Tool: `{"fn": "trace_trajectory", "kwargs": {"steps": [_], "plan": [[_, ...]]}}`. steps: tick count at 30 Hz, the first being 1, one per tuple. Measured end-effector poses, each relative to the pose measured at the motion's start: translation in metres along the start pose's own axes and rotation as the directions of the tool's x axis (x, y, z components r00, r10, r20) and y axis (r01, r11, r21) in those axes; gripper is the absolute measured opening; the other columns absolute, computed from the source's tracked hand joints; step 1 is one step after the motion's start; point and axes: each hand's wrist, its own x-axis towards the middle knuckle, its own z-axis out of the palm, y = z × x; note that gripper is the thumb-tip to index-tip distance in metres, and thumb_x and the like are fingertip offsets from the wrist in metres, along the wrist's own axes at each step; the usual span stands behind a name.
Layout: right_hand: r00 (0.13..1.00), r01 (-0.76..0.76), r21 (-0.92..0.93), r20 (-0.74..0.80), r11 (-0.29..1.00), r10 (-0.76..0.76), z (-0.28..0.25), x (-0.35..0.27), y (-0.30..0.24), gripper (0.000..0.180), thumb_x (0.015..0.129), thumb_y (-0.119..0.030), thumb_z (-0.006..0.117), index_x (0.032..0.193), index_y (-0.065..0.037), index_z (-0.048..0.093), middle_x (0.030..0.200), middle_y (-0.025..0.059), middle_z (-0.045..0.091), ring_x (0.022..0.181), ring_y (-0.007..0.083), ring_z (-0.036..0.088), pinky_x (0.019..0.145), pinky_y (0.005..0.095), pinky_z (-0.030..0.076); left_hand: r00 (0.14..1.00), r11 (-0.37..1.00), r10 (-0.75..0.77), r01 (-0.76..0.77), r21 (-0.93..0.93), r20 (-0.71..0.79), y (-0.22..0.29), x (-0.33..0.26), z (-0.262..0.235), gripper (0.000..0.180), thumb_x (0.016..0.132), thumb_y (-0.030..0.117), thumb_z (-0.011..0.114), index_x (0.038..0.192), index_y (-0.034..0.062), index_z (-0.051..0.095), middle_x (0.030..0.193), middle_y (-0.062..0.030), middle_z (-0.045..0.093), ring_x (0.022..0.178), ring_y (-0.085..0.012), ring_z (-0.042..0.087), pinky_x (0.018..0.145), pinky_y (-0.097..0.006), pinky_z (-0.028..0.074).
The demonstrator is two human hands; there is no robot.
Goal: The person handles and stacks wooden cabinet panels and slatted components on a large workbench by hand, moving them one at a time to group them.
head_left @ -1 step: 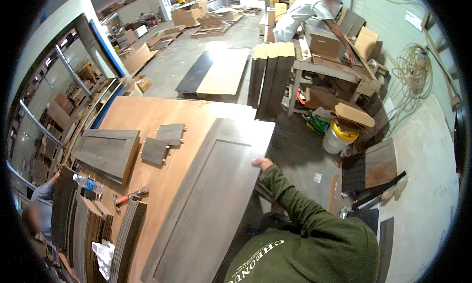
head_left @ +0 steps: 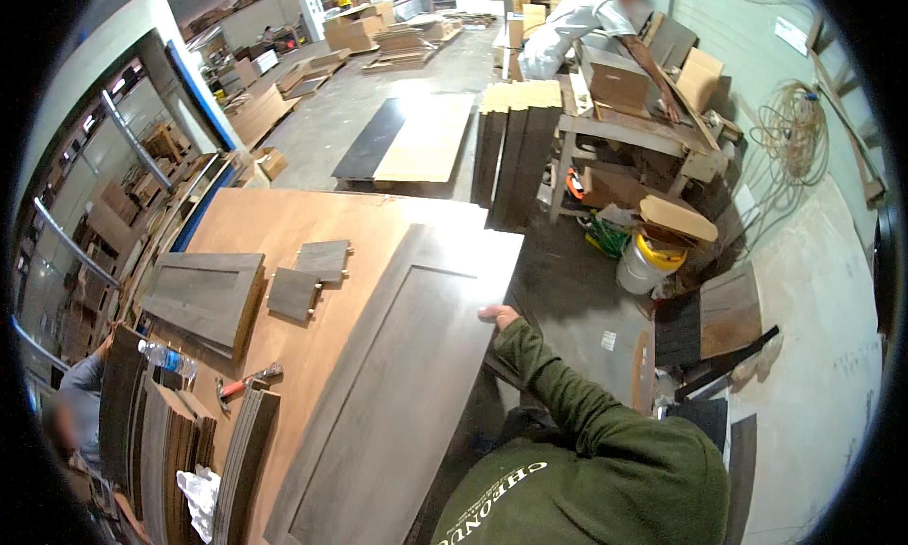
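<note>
My right hand [head_left: 498, 315] grips the long edge of the grey door panel [head_left: 397, 384] on the table [head_left: 284, 228]; left hand out of view. Panel looks stiff, heavy, smooth-faced; best held at both long edges.

Large grey door panels [head_left: 397, 394]: one, lying on the counter [head_left: 274, 228]
Medium grey panels [head_left: 203, 294]: one, sitting at the left
Small grey pieces [head_left: 323, 259]: two, lying side by side, [head_left: 291, 294]
Hammers [head_left: 248, 381]: one, near left
Water bottles [head_left: 166, 358]: one
Yellow-rimmed buckets [head_left: 645, 261]: one, standing on the floor at the right
Hands showing [head_left: 498, 315]: one, resting on the large panel's right edge
Other people: two, one working far, one at the near left
</note>
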Motion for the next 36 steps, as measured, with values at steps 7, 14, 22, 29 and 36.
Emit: {"fn": "trace_trajectory", "kwargs": {"steps": [7, 14, 22, 29, 36], "plan": [[0.986, 0.063, 0.751, -0.148, 0.658, 0.074, -0.069, 0.012, -0.046, 0.042, 0.084, -0.031, 0.056, 0.103, 0.007, 0.056, 0.100, 0.0171, 0.061, 0.089, 0.0282, 0.061, 0.079, 0.0409, 0.050, 0.998, 0.998, 0.054, -0.055, 0.040, 0.034, 0.024, -0.007, -0.015, 0.047, 0.074, 0.026, 0.070, 0.108, -0.0027, 0.055, 0.081, -0.0104, 0.060, 0.052, -0.0101, 0.044, 0.045, -0.027, 0.036], [0.744, 0.182, 0.497, -0.633, 0.849, 0.211, -0.077, 0.010, -0.212, 0.042, 0.082, -0.034, 0.058, 0.107, 0.000, 0.058, 0.109, 0.0156, 0.058, 0.099, 0.0256, 0.056, 0.087, 0.0378, 0.046, 0.942, 0.985, 0.169, -0.174, -0.007, 0.290, 0.079, 0.004, 0.014, 0.047, 0.074, 0.026, 0.070, 0.108, -0.0027, 0.055, 0.080, -0.0101, 0.061, 0.050, -0.0092, 0.043, 0.044, -0.027, 0.035], [0.604, 0.486, 0.555, -0.772, 0.676, 0.199, -0.279, -0.060, -0.185, 0.043, 0.084, -0.037, 0.053, 0.113, -0.004, 0.052, 0.110, 0.0114, 0.056, 0.099, 0.0264, 0.054, 0.086, 0.0399, 0.045, 0.677, 0.895, 0.445, -0.358, -0.266, 0.586, 0.174, 0.014, 0.175, 0.039, 0.074, 0.020, 0.067, 0.102, -0.0027, 0.052, 0.071, -0.0056, 0.057, 0.048, -0.0050, 0.038, 0.044, -0.021, 0.031], [0.212, 0.620, 0.179, -0.976, 0.764, 0.056, -0.400, -0.126, -0.197, 0.048, 0.086, -0.041, 0.052, 0.118, -0.006, 0.050, 0.114, 0.0097, 0.055, 0.102, 0.0274, 0.053, 0.089, 0.0425, 0.042, 0.280, 0.896, 0.160, -0.443, -0.020, 0.947, 0.212, 0.045, 0.297, 0.036, 0.078, 0.011, 0.066, 0.107, -0.0032, 0.051, 0.087, -0.0130, 0.062, 0.071, -0.0141, 0.056, 0.062, -0.026, 0.045], [0.570, 0.582, 0.420, -0.822, 0.696, 0.019, -0.424, -0.133, -0.226, 0.054, 0.088, -0.046, 0.043, 0.126, -0.008, 0.042, 0.128, 0.0137, 0.043, 0.114, 0.0322, 0.043, 0.096, 0.0488, 0.035, 0.183, 0.836, 0.128, -0.549, -0.007, 0.975, 0.201, -0.124, 0.521, 0.041, 0.069, 0.021, 0.077, 0.103, 0.0051, 0.060, 0.088, -0.0078, 0.066, 0.076, -0.0155, 0.063, 0.071, -0.031, 0.051]]}}
